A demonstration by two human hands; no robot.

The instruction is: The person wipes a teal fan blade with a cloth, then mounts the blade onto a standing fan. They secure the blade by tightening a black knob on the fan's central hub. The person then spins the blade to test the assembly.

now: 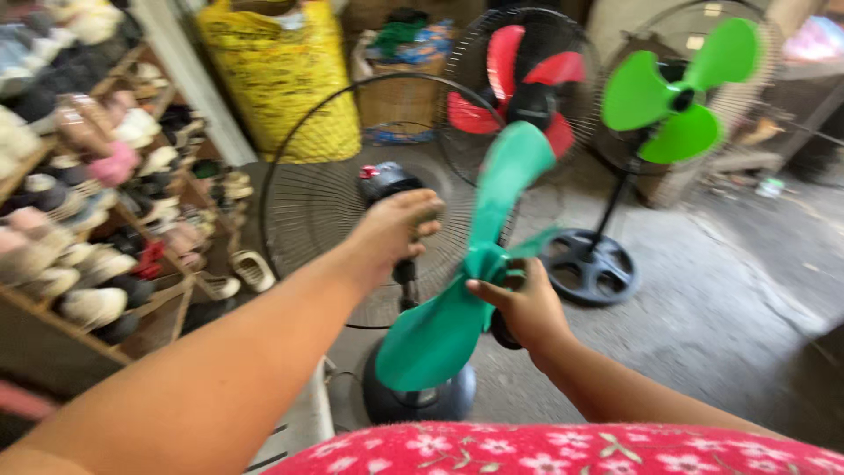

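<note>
Teal-green plastic three-bladed fan propeller (pixel 479 273) is held near the middle of the view, in front of a black wire rear guard (pixel 308 193) on a standing fan with a dark round base (pixel 420 396). Right hand (pixel 526 306) is closed around the propeller's hub, thumb across the front. Left hand (pixel 397 230) is curled over the black motor housing (pixel 387 182) at the guard's centre; how tightly it grips cannot be told.

Surroundings: a wooden rack of assorted shoes and slippers (pixel 88 202) lines the left side. A yellow woven sack (pixel 281 75) stands behind the guard. Beyond it are a caged fan with red blades (pixel 519 88) and a pedestal fan with bright green blades (pixel 677 92) on a black spoked base (pixel 587 266), both on the grey concrete floor (pixel 721 290).

Orientation: one blade runs up and slightly right, another down and left, giving a steep diagonal long axis. The third blade points right, edge-on. The propeller partly hides the guard and the fan's pole.
</note>
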